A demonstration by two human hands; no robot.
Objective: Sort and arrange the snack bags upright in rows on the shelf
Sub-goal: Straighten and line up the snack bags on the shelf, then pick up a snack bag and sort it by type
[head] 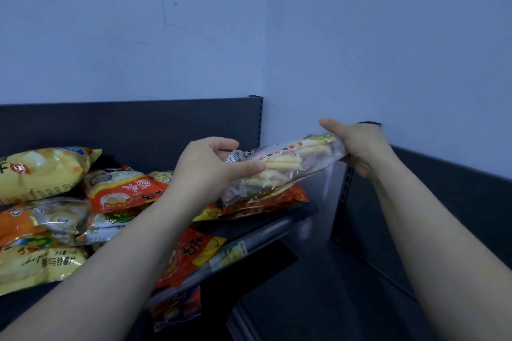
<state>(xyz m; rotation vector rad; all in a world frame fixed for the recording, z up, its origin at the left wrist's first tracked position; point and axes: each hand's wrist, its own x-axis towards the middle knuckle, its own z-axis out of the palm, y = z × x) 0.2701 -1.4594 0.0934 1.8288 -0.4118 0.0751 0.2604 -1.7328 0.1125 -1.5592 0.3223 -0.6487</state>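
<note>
Both hands hold one clear plastic snack bag w/ pale finger biscuits (288, 163), roughly level but tilted up to the right, above the right end of the dark grey metal shelf (279, 220). Left hand (210, 166) pinches its left end betw thumb & fingers; right hand (357, 147) is curled round its right end. Just below lies a flat orange-red foil bag (274, 199), & to the left a yellow chip bag (41, 171) & orange-white bag (124, 188) lie in a loose heap
</note>
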